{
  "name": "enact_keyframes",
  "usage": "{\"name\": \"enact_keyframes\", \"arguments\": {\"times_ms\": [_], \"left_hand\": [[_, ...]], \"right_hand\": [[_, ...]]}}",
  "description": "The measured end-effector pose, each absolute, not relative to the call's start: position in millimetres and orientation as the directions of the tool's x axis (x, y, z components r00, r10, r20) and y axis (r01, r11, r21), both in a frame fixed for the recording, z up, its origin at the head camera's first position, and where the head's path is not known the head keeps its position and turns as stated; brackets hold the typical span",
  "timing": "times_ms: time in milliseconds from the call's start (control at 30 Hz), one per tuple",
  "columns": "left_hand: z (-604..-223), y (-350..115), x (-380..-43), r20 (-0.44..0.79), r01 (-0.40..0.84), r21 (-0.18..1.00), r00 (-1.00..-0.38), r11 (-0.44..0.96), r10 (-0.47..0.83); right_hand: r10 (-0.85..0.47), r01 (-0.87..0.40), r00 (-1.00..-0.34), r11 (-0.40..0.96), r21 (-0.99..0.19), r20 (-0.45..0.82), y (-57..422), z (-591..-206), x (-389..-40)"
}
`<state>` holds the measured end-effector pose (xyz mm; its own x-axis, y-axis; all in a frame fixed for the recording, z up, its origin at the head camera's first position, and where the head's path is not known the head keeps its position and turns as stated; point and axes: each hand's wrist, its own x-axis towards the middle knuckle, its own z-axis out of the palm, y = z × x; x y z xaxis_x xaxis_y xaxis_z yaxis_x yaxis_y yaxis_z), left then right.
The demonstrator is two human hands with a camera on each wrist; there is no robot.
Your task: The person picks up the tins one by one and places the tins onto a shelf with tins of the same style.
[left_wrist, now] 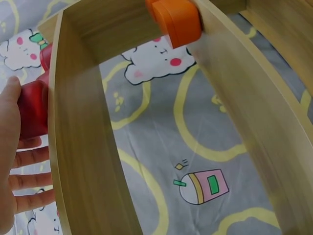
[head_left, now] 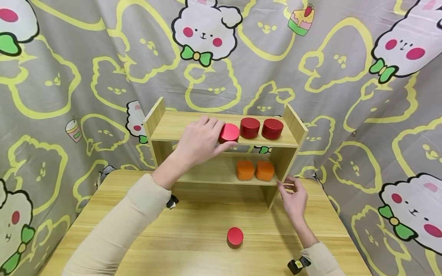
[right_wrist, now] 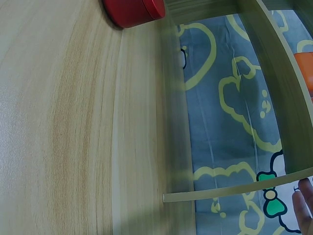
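Left hand [head_left: 203, 140]: grasping a red tin [head_left: 229, 134] at the front of the top shelf [head_left: 172, 126]
Neighbours: two red tins [head_left: 249, 128], just right of it
Right hand [head_left: 294, 195]: fingers relaxed, at the side panel [head_left: 295, 122]
Loose tin [head_left: 235, 238]: on the bench [head_left: 186, 237], nearer the right hand

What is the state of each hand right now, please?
Left hand: closed, holding a red cylinder at the upper shelf.
Right hand: open, fingers relaxed at the right side panel.
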<state>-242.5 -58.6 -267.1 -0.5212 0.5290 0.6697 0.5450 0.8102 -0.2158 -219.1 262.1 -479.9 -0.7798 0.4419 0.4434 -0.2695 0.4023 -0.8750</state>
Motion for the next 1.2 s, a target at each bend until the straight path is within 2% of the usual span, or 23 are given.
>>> {"name": "enact_keyframes", "arguments": {"times_ms": [800, 1200], "left_hand": [[-267.3, -55.4, -253.5, 0.655, 0.504, -0.229, -0.553, 0.833, 0.515], [-266.1, -55.6, -263.1, 0.628, 0.485, -0.196, -0.605, 0.852, 0.489]], "right_hand": [[0.449, -0.278, -0.775, 0.39, -0.878, 0.445, 261.0, -479.5, -218.6], [0.449, -0.279, -0.772, 0.395, -0.875, 0.449, 261.2, -479.8, -219.3]]}}
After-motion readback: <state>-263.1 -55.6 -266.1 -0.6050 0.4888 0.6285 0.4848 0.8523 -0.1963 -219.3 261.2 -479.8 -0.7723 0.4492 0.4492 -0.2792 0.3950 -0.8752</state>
